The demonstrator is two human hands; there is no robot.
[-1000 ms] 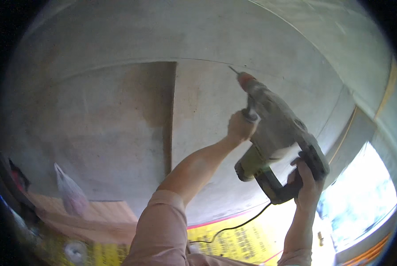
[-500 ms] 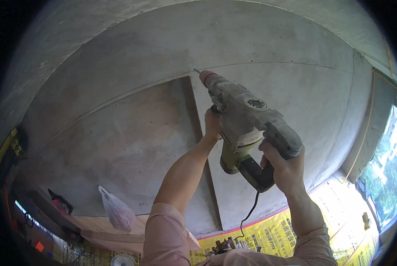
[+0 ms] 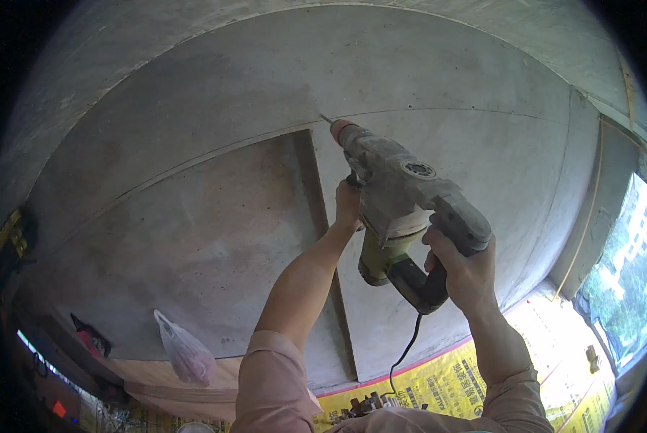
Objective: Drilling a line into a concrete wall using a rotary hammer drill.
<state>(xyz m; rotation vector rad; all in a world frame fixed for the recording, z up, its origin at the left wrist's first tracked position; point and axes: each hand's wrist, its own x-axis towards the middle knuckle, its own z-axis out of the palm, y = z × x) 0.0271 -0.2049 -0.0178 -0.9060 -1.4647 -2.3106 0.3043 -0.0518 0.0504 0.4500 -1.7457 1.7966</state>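
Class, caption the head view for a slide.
Left hand and right hand grip a dusty rotary hammer, bit aimed at a grey wall.

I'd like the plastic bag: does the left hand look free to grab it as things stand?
Probably not: the left hand is closed round the front handle of the drill, and the plastic bag shows lower, off to the left.

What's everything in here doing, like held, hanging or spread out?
Rotary hammer: held in both hands, tilted upward
Left hand: closed around front handle
Right hand: closed around rear handle
Power cord: hanging, curved
Plastic bag: bulging, contents unclear
Yellow floor sheet: spread out
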